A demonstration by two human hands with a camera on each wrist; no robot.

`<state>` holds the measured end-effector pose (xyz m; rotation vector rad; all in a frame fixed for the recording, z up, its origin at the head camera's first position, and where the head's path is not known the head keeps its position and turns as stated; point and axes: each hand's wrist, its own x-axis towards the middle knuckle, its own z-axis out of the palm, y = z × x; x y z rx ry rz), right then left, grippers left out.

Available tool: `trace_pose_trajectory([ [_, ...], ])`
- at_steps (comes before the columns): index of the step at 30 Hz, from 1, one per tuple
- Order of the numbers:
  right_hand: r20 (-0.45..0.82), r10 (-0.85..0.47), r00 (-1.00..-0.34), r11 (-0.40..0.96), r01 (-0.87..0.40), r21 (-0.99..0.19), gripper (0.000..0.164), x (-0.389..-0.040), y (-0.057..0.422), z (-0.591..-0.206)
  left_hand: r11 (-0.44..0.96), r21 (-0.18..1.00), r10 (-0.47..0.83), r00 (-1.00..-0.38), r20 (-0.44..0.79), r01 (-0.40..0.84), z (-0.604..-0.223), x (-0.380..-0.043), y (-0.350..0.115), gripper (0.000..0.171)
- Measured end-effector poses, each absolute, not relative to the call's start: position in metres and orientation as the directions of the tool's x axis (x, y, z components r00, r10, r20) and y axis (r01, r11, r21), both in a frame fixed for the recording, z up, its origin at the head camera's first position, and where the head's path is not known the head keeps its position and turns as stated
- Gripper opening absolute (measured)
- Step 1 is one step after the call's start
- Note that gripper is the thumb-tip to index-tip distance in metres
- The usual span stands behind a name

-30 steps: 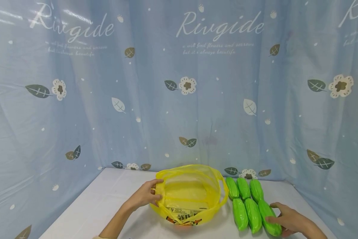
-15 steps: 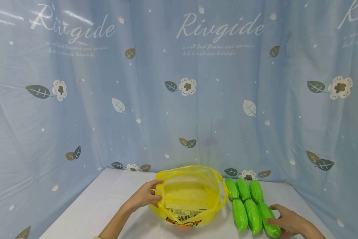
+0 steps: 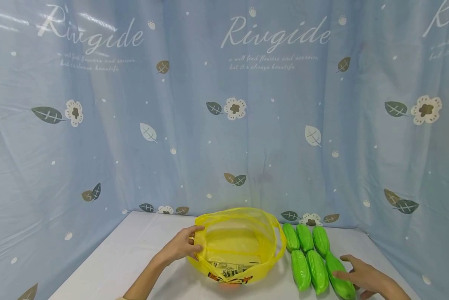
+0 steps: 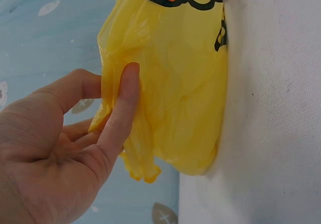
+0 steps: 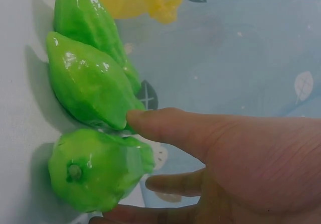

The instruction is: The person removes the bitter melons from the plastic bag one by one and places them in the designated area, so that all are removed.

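Observation:
A yellow plastic bag (image 3: pixel 233 237) stands with its mouth wide on the white table, dark and orange print on its front. My left hand (image 3: pixel 181 245) grips its left side; in the left wrist view, the thin plastic (image 4: pixel 170 88) runs between the fingers. Several shiny green gourd-like vegetables lie in two rows right of the bag. My right hand (image 3: pixel 364 275) is at the front right gourd (image 3: pixel 338 277), its thumb overlapping the gourd in the head view. In the right wrist view, the fingers (image 5: pixel 173 183) are fairly straight beside a gourd (image 5: pixel 90 176) whose stem end faces the camera.
The two other front gourds (image 3: pixel 301 271) lie side by side, left of the one at my right hand. Behind them is the back row (image 3: pixel 304 237). A blue printed curtain (image 3: pixel 277 146) encloses the table (image 3: pixel 134 237) at the back and sides.
The front right gourd has shifted slightly to the right, away from the gourd beside it, with my right hand staying close. My left hand and the bag hold nearly still.

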<state>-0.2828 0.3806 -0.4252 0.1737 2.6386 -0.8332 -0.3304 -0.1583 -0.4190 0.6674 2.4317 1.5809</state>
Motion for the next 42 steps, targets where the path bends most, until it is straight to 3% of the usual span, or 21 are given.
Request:
trace_pose_trajectory([
  [24, -0.348, 0.031, -0.937, 0.831, 0.218, -0.512, 0.106, -0.283, 0.388, -0.425, 0.304, 0.92, 0.404, -0.908, 0.11, 0.247, -0.414, -0.335, -0.164, 0.072],
  [32, -0.27, -0.037, -0.962, 0.859, 0.107, -0.501, 0.096, -0.283, 0.385, -0.419, 0.36, 0.889, 0.387, -0.912, 0.133, 0.283, -0.409, -0.332, -0.17, 0.07],
  [36, -0.218, -0.055, -0.974, 0.888, 0.052, -0.456, 0.091, -0.284, 0.382, -0.416, 0.489, 0.8, 0.351, -0.918, 0.185, 0.348, -0.406, -0.327, -0.167, 0.067],
  [42, -0.065, -0.042, -0.997, 0.946, -0.019, -0.322, 0.09, -0.289, 0.379, -0.407, 0.795, 0.466, 0.202, -0.894, 0.401, 0.388, -0.4, -0.324, -0.16, 0.057],
])
